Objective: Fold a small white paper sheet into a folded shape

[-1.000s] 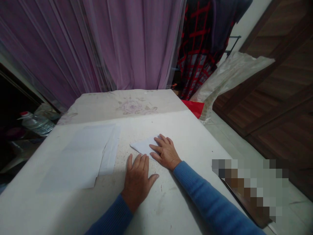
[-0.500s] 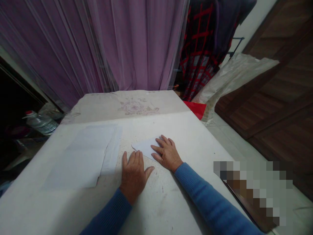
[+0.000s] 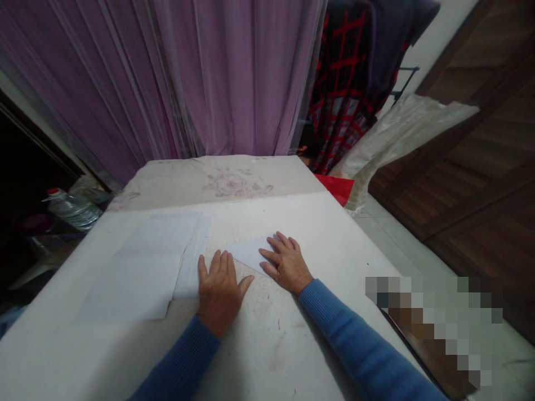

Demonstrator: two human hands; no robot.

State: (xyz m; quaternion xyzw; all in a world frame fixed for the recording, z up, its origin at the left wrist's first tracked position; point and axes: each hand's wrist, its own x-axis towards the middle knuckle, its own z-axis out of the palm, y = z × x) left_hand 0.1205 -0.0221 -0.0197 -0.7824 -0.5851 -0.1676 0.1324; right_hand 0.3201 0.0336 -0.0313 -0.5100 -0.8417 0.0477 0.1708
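A small folded piece of white paper lies on the white tabletop, its pointed corner toward the left. My right hand rests flat on the paper's right part with fingers spread, hiding that end. My left hand is open, palm down, its fingertips by the paper's left tip and its thumb stretched to the right. Whether those fingertips touch the paper I cannot tell. To the left lie larger white sheets of paper, overlapping, with an uneven edge on the right side of the top one.
A flowered cloth covers the table's far end, before purple curtains. Left of the table stands a clear plastic bottle with a red cap. Beyond the right edge are a red item, plastic sheeting and a brown wooden door.
My left hand has slid a little to the left and away from me, toward the paper's tip. My right hand stays in place on the paper.
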